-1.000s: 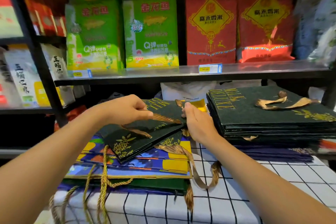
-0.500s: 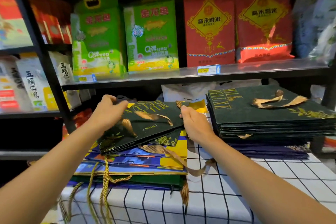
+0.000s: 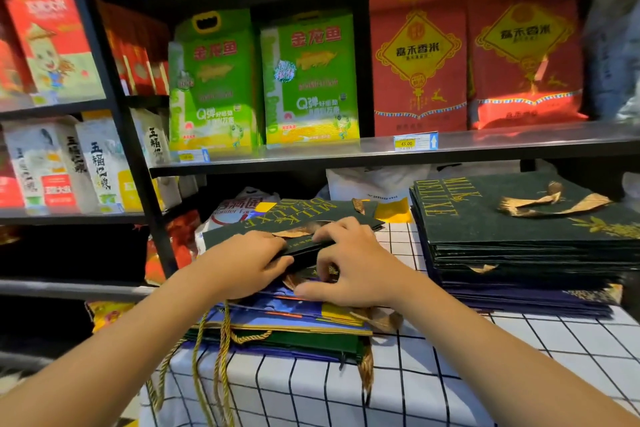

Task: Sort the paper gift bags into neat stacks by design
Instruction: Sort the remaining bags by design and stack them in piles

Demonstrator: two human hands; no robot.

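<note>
A dark green "Milk Deluxe" gift bag (image 3: 294, 220) with gold ribbon handles is lifted flat above a mixed pile of bags (image 3: 287, 317) at centre. My left hand (image 3: 242, 262) grips its near edge. My right hand (image 3: 349, 262) pinches the same edge from the right, its lower fingers touching the blue and yellow bags underneath. At the right stands a neat stack of matching dark green bags (image 3: 512, 229) on top of dark blue ones (image 3: 526, 303).
The piles lie on a white cloth with a black grid (image 3: 433, 385). Gold cord handles (image 3: 211, 357) hang over its front edge. A metal shelf (image 3: 485, 146) with green and red rice boxes runs just above. A black upright post (image 3: 145, 191) stands to the left.
Both hands have come closer together along the near edge of the dark green bag, which has lifted and turned flatter. The camera has moved nearer the pile.
</note>
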